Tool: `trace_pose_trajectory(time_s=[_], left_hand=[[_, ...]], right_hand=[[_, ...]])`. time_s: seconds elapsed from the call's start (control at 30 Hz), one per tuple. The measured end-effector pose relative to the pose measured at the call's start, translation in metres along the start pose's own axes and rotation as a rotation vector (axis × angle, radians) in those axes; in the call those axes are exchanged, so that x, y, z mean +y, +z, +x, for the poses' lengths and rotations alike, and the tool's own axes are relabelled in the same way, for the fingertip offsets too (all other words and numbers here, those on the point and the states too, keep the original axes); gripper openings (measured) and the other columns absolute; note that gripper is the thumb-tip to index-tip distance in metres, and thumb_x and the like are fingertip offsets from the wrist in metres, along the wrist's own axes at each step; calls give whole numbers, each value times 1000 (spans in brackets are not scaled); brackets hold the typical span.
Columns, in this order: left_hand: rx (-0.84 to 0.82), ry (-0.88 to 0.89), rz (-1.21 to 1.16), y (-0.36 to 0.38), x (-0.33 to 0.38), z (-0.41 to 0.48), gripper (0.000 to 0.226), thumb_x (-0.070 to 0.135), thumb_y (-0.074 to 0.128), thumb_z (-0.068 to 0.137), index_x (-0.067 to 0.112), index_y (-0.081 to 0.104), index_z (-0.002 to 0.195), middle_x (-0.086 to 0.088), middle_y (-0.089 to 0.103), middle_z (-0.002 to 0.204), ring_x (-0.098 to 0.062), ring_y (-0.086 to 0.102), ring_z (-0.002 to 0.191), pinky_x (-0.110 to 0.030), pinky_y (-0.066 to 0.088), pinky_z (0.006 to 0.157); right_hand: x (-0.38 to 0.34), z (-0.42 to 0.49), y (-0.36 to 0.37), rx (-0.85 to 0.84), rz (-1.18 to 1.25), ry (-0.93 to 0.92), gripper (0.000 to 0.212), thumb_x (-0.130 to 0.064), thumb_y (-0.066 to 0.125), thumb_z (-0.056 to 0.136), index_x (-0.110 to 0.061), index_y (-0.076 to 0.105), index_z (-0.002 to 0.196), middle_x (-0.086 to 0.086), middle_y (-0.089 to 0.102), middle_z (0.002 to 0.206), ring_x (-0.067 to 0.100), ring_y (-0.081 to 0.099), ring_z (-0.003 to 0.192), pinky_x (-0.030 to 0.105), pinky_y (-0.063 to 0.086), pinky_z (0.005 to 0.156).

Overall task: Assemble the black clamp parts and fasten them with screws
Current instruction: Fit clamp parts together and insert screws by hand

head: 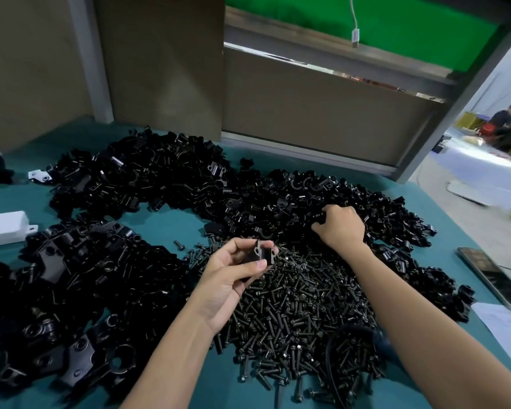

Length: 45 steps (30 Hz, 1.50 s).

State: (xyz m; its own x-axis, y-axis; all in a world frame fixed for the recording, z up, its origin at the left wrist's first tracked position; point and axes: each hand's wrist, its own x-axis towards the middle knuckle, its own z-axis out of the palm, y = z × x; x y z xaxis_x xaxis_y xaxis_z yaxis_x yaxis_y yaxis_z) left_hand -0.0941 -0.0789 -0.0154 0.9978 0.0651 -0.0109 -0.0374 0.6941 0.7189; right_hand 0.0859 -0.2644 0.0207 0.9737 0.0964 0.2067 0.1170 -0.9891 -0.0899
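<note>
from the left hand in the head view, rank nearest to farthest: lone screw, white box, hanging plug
1. lone screw, lying just left of the left hand, which holds a clamp part
2. white box, at the far left edge
3. hanging plug, high at the back, to the right

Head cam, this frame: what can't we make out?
Head view:
Right hand: fingertips buried in the clamp pile; grasp unclear.
Clamp part in left hand: lower half covered by fingers.
Screws: drive type too small to tell.
White box: cut off by left edge.
</note>
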Motion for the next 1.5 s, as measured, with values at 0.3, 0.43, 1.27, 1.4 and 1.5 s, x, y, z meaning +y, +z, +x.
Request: trace_pose_trajectory(time_s=[0.3, 0.43, 1.27, 1.4, 1.5], left_hand=[[26, 8, -90, 4, 0, 0, 45, -4, 65, 78, -6, 52, 121, -23, 70, 119, -33, 67, 116, -29, 59, 86], [36, 7, -103, 5, -2, 1, 42, -3, 62, 80, -6, 54, 120, -22, 70, 119, -32, 68, 114, -28, 59, 86], [30, 161, 402, 10, -9, -1, 28, 11, 56, 102, 31, 66, 118, 7, 72, 114, -14, 66, 114, -31, 52, 99], [62, 226, 667, 13, -11, -2, 35, 12, 57, 101, 43, 61, 117, 25, 64, 117, 10, 56, 115, -16, 45, 99], [92, 290, 896, 18, -14, -2, 45, 13, 57, 100, 56, 49, 112, 28, 54, 120, 25, 42, 113, 3, 32, 90]], right_hand=[[10, -12, -14, 124, 251, 66, 30, -5, 49, 95, -14, 61, 120, 6, 67, 98, 28, 59, 85, 34, 39, 65], [5, -36, -27, -6, 1019, 172, 24, 2, 44, 100, -13, 60, 110, 6, 68, 103, 16, 70, 69, 34, 57, 63], [-68, -119, -23, -120, 1218, 38, 28, -32, 57, 100, -12, 69, 86, 0, 62, 56, 14, 58, 45, 22, 41, 40], [-73, -122, -25, -204, 1203, 128, 45, -54, 59, 93, -12, 70, 83, 0, 62, 53, 13, 56, 43, 20, 38, 39], [-73, -121, -28, -244, 1177, 156, 32, -46, 66, 89, -15, 73, 81, -1, 61, 51, 12, 55, 43, 20, 40, 40]])
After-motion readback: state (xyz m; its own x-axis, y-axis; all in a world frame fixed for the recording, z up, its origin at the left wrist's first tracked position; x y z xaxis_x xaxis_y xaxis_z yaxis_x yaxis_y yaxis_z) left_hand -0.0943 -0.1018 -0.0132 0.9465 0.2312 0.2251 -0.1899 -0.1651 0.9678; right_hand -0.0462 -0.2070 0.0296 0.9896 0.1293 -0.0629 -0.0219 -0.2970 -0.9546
